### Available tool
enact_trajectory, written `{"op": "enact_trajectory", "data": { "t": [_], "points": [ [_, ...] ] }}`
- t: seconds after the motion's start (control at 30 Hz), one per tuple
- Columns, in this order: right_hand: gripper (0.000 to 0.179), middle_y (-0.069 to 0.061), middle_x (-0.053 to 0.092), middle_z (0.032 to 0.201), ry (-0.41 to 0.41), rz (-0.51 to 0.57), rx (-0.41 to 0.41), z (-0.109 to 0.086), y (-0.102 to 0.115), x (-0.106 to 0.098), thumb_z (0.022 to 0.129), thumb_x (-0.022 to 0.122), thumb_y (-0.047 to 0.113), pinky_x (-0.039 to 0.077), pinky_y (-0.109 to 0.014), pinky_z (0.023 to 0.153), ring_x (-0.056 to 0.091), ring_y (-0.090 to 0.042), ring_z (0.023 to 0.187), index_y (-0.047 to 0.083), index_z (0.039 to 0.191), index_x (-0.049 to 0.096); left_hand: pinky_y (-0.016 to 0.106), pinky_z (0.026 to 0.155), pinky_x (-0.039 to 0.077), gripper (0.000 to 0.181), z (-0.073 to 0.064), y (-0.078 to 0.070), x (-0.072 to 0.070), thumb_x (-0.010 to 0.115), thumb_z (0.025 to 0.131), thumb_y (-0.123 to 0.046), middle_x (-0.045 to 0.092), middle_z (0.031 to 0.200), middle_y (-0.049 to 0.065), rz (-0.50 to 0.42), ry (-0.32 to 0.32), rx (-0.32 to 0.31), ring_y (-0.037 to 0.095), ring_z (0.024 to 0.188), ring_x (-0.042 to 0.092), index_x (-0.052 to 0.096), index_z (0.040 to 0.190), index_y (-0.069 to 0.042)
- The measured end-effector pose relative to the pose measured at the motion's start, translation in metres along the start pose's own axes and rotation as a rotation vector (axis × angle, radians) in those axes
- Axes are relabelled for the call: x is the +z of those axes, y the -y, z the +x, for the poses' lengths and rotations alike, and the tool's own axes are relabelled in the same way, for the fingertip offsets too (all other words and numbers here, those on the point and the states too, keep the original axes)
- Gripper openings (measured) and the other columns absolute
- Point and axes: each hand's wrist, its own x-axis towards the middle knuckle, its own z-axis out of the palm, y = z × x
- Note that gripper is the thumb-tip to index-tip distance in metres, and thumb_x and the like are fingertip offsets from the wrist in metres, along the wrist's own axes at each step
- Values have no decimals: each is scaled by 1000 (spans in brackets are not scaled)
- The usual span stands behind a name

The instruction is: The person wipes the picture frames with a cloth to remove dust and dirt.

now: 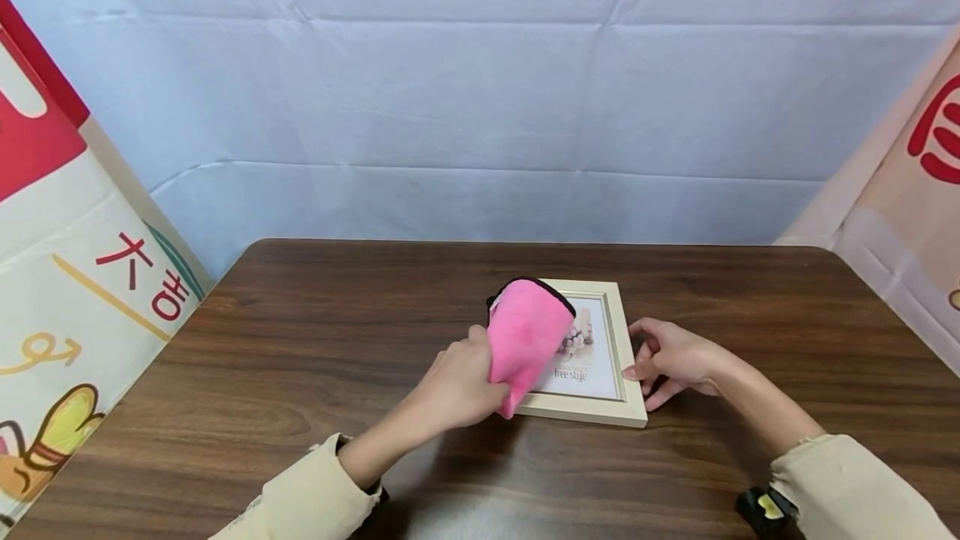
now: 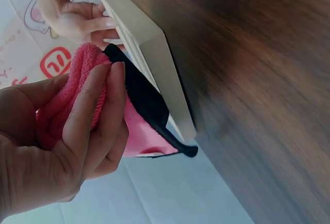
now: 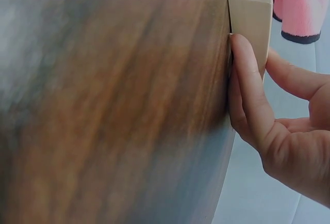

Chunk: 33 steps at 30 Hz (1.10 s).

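My left hand [image 1: 462, 380] grips a bunched pink cloth [image 1: 525, 332] with black edging, its fingers curled round the folds. The cloth hangs over the left part of a cream picture frame [image 1: 632, 397], covering some of the picture; in the head view I cannot tell whether it touches the glass. The frame lies face up on the table and shows a small print with "free style" lettering. At the frame's right edge, my right hand [image 1: 678, 361] pinches the border, thumb on top and fingers along the side. In the right wrist view, those fingertips [image 3: 242, 46] meet the frame's side close to the tabletop.
The dark wooden table [image 1: 337, 323] has rounded far corners. A pale blue cloth backdrop [image 1: 465, 107] hangs behind it. Printed sheets stand at the left [image 1: 82, 273] and right [image 1: 915, 215]. A black strap piece [image 1: 765, 511] sits by the right sleeve.
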Motion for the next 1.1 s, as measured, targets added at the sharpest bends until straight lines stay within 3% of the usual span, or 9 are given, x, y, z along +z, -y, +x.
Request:
{"op": "enact_trajectory", "data": {
  "t": [0.2, 0.43, 0.8, 1.1],
  "points": [
    [61, -13, 48, 77, -1, 3, -5, 0, -1, -1, 83, 62, -2, 56, -42, 59, 54, -23, 65, -9, 127, 20, 34, 54, 43, 37, -5, 7, -1, 66, 69, -12, 50, 70, 8, -38, 4, -27, 24, 62, 51, 41, 92, 2],
    [62, -13, 48, 77, 1, -1, -3, 0, 0, -1, 83, 62, -1, 56, -42, 59, 54, -23, 65, -9, 128, 20, 33, 55, 43, 38, -2, 16, 11, 66, 68, -11, 49, 70, 8, -52, 30, -50, 23, 64, 50, 40, 92, 2],
    [63, -13, 49, 77, -1, -2, 0, 1, 0, 0, 83, 62, -2, 56, -43, 59, 54, -24, 65, -9, 129, 19, 34, 54, 44, 41, 20, 20, 18, 65, 66, -9, 54, 69, 11, -64, 19, -106, 25, 64, 53, 40, 96, 4],
    [64, -13, 49, 77, 3, 2, -4, 0, -1, -1, 83, 62, -1, 56, -43, 59, 54, -24, 65, -9, 129, 19, 24, 46, 49, 57, 46, 20, 18, 64, 69, 0, 55, 70, 12, -208, 41, -205, 16, 48, 57, 33, 116, 14]
  ]
}}
